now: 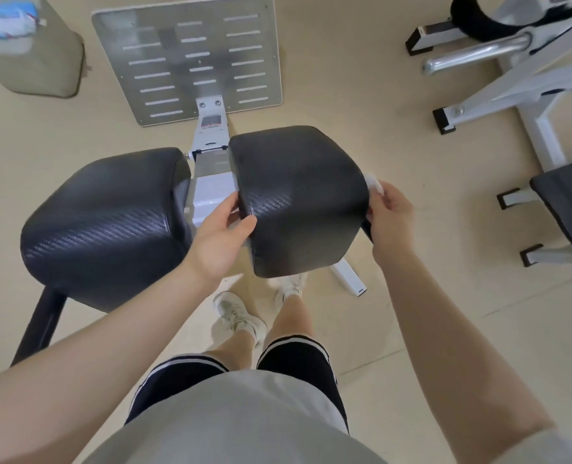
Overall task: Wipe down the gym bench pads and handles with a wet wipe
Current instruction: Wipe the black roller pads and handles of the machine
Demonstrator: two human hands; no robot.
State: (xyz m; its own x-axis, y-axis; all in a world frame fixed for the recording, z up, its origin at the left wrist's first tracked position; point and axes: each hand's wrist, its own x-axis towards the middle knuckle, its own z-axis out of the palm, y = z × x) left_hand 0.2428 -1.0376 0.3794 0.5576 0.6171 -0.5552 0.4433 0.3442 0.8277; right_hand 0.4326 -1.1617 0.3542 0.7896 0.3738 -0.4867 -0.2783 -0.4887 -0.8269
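Observation:
Two black textured pads stand side by side on a white machine frame (207, 192). The right pad (298, 195) sits a little higher than the left pad (107, 226). My left hand (224, 236) grips the right pad's inner left edge, thumb on top. My right hand (390, 219) is at that pad's outer right side and pinches a white wet wipe (375, 185) against it. Most of the wipe is hidden behind my fingers. A black handle bar (40, 326) runs down from under the left pad.
A slotted metal footplate (191, 58) lies on the beige floor beyond the pads. A grey bin (33, 51) stands at the upper left. Other white gym machines (519, 78) and a black bench pad (569, 202) fill the right side. My feet are under the pads.

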